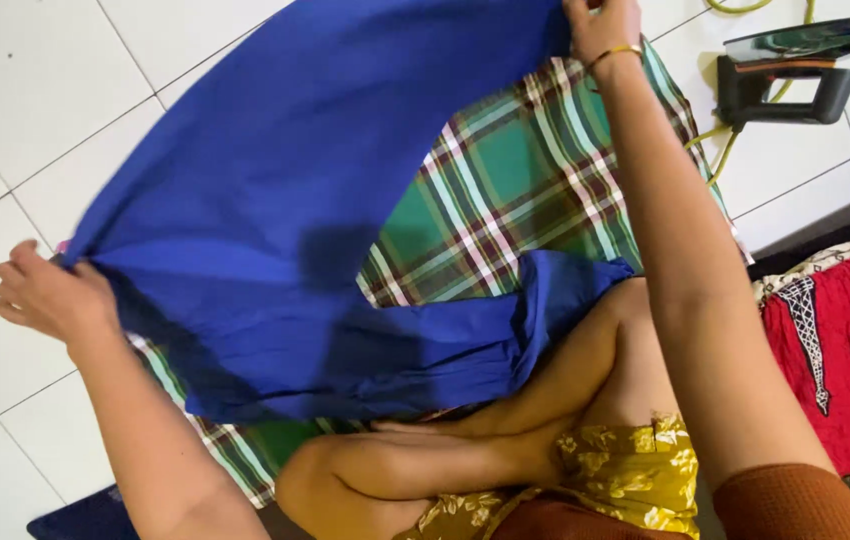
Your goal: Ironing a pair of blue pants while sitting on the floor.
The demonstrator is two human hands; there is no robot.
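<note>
A large plain royal-blue cloth of thin woven fabric (285, 200) hangs spread in the air over a green, white and maroon plaid cloth (515, 190) laid flat on the white tiled floor (25, 90). The blue cloth looks light and limp: it sags between its held points, and its lower edge folds back on itself at about 5 o'clock, near the person's bare knee. It should drape and slip easily, so the corners and the edge are the sound places to grip; a pinch in the middle would only bunch it.

The left hand (45, 295), at 9 o'clock, is closed around one corner, fingers curled into a fist over the gathered fabric. The right hand (600, 25), at 1 o'clock and wearing a thin gold bangle, pinches the opposite upper edge, fingers closed on the cloth.

A black electric iron (795, 65) with a yellow-green cord stands on the tiles at 2 o'clock, well apart from both hands. A red patterned fabric (845, 340) lies at 3 o'clock.
</note>
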